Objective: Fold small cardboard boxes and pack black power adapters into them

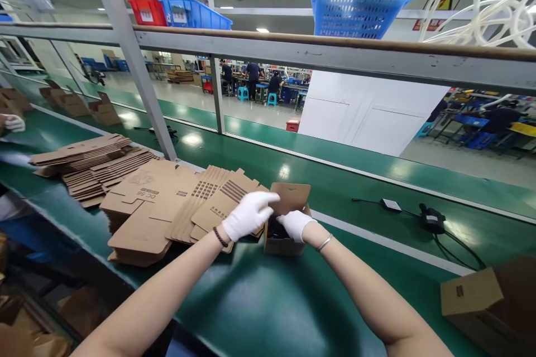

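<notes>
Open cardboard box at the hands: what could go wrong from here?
The raised flap of the open box could fold onto the right hand, which is at its opening. The dark contents might snag the glove there. The left hand, close to the fanned flat cartons, could knock them askew.

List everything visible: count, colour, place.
Worktop: one, green, below
Open carton: one, brown, centre
Contents: count unclear, dark, inside
Flattened cartons: many, brown, left
Assembled cartons: several, brown, both sides
Corded items: several, black, worktop
Rack: one, grey, above
Perforated basket: one, blue, rack
Bins: two, red, blue, rack
Tubing: one bundle, white, rack
Workers: several, dark-clothed, background
Co-worker's glove: one, white, left edge
Left hand: one, white-gloved, centre
Right hand: one, white-gloved, at carton
</notes>
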### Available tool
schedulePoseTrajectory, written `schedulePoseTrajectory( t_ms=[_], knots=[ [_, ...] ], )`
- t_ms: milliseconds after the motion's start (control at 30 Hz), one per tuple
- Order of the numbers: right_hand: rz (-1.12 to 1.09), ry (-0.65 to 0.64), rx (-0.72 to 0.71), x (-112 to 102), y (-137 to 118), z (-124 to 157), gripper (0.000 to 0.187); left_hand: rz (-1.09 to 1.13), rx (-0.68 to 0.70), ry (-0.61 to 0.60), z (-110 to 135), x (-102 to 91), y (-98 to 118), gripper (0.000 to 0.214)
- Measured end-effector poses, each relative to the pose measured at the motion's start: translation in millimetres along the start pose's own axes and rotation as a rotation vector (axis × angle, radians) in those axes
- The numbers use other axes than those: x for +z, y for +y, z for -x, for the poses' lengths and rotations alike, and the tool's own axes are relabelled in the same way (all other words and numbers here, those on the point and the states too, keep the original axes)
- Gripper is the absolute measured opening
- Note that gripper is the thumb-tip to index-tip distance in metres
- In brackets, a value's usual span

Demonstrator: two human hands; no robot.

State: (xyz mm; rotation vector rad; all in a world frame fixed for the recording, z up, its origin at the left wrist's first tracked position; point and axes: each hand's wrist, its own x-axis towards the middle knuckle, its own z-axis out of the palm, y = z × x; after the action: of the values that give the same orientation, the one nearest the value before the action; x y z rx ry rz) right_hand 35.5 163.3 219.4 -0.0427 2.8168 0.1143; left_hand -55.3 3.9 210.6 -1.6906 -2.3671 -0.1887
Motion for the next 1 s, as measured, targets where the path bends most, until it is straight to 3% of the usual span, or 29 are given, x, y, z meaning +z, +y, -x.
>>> schedulePoseTrajectory(
  t_ms=[33,100,200,300,367,433,533,633,733,833,900,1000],
  knots=[
    [0.000,0.007,0.004,-2,-1,4,0.034,0.024,-0.132,0.031,9,-0.1,-8,0.048],
    [-0.021,0.094,0.007,2,-7,20,0.032,0.030,-0.336,-0.073,31,5.6,-19,0.069],
    [-0.063,0.297,-0.008,26,-16,47,0.032,-0.081,-0.393,-0.365,61,22.9,-21,0.110],
    [0.021,0.351,0.065,58,-5,55,0.033,-0.177,-0.432,-0.395,77,34.6,-11,0.107],
    [0.059,0.379,0.145,69,19,44,0.022,-0.207,-0.478,-0.387,78,37.0,-5,0.097],
    [0.051,0.404,0.227,66,54,21,0.013,-0.227,-0.515,-0.385,77,38.7,-2,0.093],
    [0.013,0.418,0.316,46,108,-24,0.010,-0.256,-0.544,-0.377,78,47.0,-1,0.092],
    [0.004,0.448,0.374,27,138,-65,0.016,-0.305,-0.568,-0.369,84,62.1,-1,0.093],
    [0.004,0.642,0.413,27,124,-97,0.036,-0.366,-0.590,-0.340,90,70.3,0,0.082],
    [-0.178,0.895,0.355,43,82,-119,0.050,-0.388,-0.525,-0.270,93,56.4,2,0.062],
    [-0.470,0.908,0.308,57,55,-125,0.053,-0.381,-0.453,-0.227,92,36.4,0,0.052],
    [-0.988,0.806,0.355,75,29,-125,0.060,-0.372,-0.382,-0.175,91,7.1,-7,0.043]
  ],
)
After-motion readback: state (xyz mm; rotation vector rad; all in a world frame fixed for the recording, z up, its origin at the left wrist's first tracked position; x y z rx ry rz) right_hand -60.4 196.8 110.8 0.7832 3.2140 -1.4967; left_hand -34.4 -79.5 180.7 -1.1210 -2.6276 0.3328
